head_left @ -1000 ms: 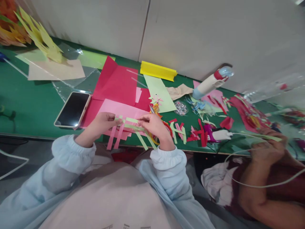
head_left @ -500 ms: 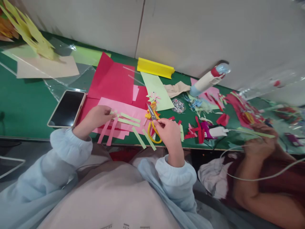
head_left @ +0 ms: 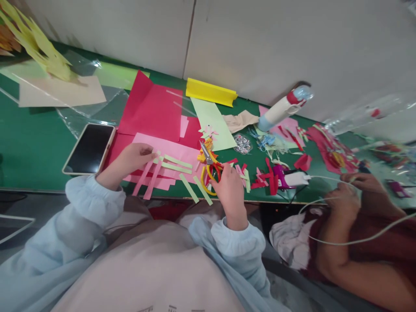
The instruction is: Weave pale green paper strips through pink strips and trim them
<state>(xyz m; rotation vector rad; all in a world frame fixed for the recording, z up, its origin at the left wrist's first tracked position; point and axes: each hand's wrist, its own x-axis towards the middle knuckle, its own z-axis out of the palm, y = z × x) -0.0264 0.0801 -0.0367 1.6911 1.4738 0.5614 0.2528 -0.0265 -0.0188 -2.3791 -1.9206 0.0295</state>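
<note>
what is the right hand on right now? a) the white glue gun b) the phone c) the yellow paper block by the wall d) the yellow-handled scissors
d: the right hand rests at the handles of the yellow-handled scissors on the green table, while the left hand pins the pink and green paper strips; the phone lies untouched.

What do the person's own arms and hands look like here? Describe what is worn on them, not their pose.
Both arms are covered by loose, pale blue sleeves with gathered elastic cuffs at the wrists. The left hand and right hand are bare: no gloves, rings, watch or bracelets show. No markings are visible on the sleeves.
</note>
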